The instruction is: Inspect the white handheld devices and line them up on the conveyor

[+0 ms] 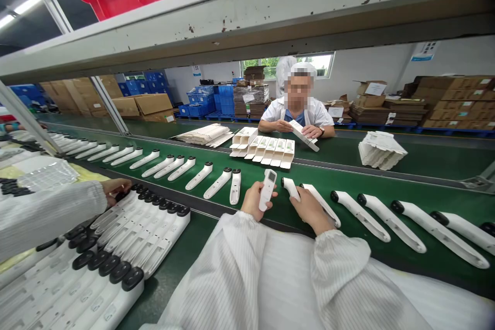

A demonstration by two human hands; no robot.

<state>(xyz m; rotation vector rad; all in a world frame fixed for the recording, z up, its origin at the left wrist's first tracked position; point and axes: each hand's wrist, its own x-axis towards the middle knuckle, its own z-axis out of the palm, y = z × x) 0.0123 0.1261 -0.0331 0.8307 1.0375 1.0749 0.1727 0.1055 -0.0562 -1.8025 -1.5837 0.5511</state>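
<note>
My left hand (253, 201) is closed around a white infrared thermometer (266, 193), held upright with its small grey display facing me. Just to the right, my right hand (310, 210) has its fingers wrapped round a second white thermometer (290, 188), whose black-tipped head points up and left; its lower part is hidden under the hand. Another thermometer (325, 207) lies on the green belt (255, 255) right behind that hand. To the left of my hands, a thermometer (235, 186) lies on the belt at the near end of a long row.
Several thermometers (381, 219) lie along the belt to the right. Dense rows of thermometers (147, 232) fill the left bench, where a co-worker's hand (115, 188) reaches in. Opposite, a person (297, 108) holds a white box behind open cartons (270, 150). A metal shelf (232, 26) crosses overhead.
</note>
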